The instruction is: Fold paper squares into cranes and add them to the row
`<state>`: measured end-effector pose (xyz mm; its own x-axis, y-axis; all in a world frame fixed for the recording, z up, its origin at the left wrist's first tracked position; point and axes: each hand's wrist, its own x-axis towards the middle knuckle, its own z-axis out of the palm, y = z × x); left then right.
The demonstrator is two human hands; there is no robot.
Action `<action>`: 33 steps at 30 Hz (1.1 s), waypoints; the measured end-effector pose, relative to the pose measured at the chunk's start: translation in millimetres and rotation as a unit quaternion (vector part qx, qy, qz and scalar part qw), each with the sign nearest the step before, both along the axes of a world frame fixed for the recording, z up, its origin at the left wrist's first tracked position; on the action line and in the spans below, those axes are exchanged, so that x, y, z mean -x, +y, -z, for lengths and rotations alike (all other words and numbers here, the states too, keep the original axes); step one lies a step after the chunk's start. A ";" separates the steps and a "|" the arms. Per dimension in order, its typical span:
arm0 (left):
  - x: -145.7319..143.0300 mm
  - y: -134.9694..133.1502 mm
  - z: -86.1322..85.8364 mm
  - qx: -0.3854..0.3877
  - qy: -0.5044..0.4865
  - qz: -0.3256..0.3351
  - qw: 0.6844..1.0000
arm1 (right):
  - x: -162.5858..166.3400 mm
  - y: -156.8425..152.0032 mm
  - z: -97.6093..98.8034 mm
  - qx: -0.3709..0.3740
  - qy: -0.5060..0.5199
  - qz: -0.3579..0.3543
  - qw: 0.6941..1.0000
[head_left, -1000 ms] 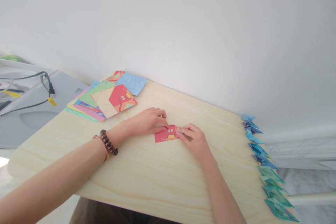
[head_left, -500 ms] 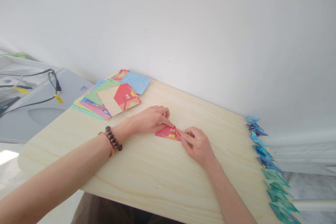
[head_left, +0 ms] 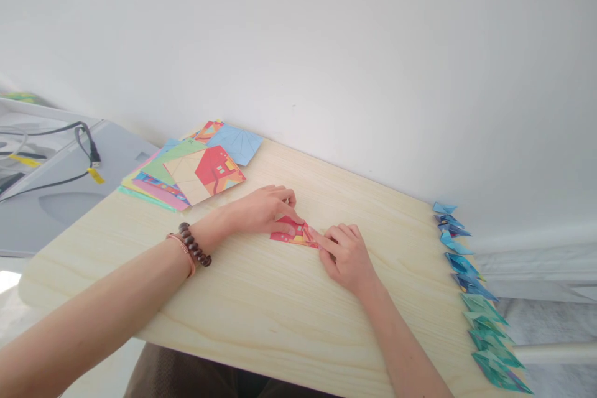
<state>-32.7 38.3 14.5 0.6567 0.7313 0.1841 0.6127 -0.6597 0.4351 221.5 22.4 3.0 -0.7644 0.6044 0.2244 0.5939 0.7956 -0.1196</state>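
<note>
A small folded piece of red patterned origami paper [head_left: 298,238] lies on the wooden table [head_left: 261,305], held down between both hands. My left hand [head_left: 268,210] covers its upper left, index finger at the top edge and thumb flat across the red face. My right hand [head_left: 346,255] pinches the right corner, where a narrow flap is folded over; the index fingertip presses on that flap. The remaining fingers of both hands are curled. The underside of the paper is hidden.
Loose patterned origami sheets [head_left: 186,168] are fanned out at the back left. Along the right edge stands a row of folded blue and green paper pieces [head_left: 471,283]. A grey surface with black cables [head_left: 88,149] adjoins on the left; a white wall [head_left: 326,62] rises behind.
My left thumb has come down onto the paper's face. The right corner flap now lies flatter under my right index finger. The whole view has shifted slightly.
</note>
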 end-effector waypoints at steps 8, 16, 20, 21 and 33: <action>-1.2 -0.2 -2.8 -0.011 0.024 0.024 0.999 | 7.5 -7.6 6.4 -0.020 -0.005 0.023 1.000; 1.2 -1.1 -3.8 -0.019 0.029 0.042 0.999 | 3.3 -7.6 1.6 0.022 0.001 0.031 0.999; 1.1 -2.2 -4.9 -0.018 0.031 0.036 0.999 | 2.5 -8.1 -0.5 0.036 -0.011 0.029 0.999; 1.1 -2.2 -4.6 -0.018 0.029 0.034 0.999 | 2.8 -8.3 -0.4 0.037 -0.012 0.028 0.999; 3.7 1.4 -1.5 -0.017 0.030 0.039 0.999 | 2.9 -7.0 2.3 0.038 0.027 0.018 0.999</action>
<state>-36.5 39.7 16.0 0.7215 0.6720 0.1669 0.5834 -0.7198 0.3763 218.7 15.4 0.8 -0.7301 0.6479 0.2171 0.6125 0.7614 -0.2123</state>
